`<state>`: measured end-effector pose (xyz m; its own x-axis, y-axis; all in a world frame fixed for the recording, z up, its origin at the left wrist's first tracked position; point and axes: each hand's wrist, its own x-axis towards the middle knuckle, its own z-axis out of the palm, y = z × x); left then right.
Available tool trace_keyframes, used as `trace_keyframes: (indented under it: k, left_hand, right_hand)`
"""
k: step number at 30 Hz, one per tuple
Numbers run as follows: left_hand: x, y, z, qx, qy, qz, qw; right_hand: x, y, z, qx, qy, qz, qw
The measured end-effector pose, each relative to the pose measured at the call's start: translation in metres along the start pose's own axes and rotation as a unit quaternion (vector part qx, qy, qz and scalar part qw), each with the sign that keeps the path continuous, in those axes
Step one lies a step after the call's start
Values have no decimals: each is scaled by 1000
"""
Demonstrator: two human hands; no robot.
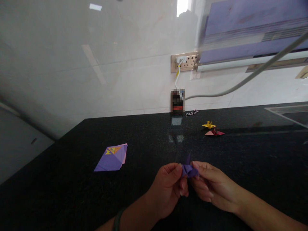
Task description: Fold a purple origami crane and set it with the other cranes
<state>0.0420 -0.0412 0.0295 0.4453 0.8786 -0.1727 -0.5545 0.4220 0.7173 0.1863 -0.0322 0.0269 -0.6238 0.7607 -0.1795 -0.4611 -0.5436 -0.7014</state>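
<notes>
A small folded purple origami paper [189,171] is held between both hands above the dark countertop, one narrow point of it sticking up. My left hand [168,183] pinches its left side between thumb and fingers. On the opposite side, the thumb and fingertips of my right hand [214,183] grip the paper's right end. Further left lie flat purple and pink paper sheets [112,158], with a small yellow and orange print on top. Beyond my right hand sit a yellow origami crane [209,124] and a red and pink origami crane [214,132], close together.
The black speckled countertop [72,192] meets a glossy tiled wall [120,80]. Against the wall stands a blurred-out box [177,102] with a grey cable [223,93]; a beaded strand [192,113] lies beside it. Above is a wall socket [184,61]. A framed recess [293,112] is at right.
</notes>
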Motion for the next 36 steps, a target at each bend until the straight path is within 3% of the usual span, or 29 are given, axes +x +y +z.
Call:
trace_keyframes:
  k: [4,13,19,22,26,28,36]
  left_hand:
    - [-3,1,3,-79,-25,-1,997]
    - [-4,6,2,-133,-45,6,990]
    - [-5,20,1,-149,-26,21,988]
    - [-3,25,1,-107,21,44,993]
    - [1,14,1,98,80,0,992]
    - [2,8,1,157,43,-40,986]
    - [2,2,-2,35,5,-55,998]
  right_hand:
    - [1,6,-3,44,-15,11,999]
    - [1,5,-3,55,-10,23,998]
    - [0,0,-2,59,-6,13,998]
    - [0,-3,-2,48,17,-7,999]
    - [-1,-5,0,4,51,-5,999]
    - [0,-4,2,-13,58,3,998]
    - [-2,5,3,31,-3,-14,999]
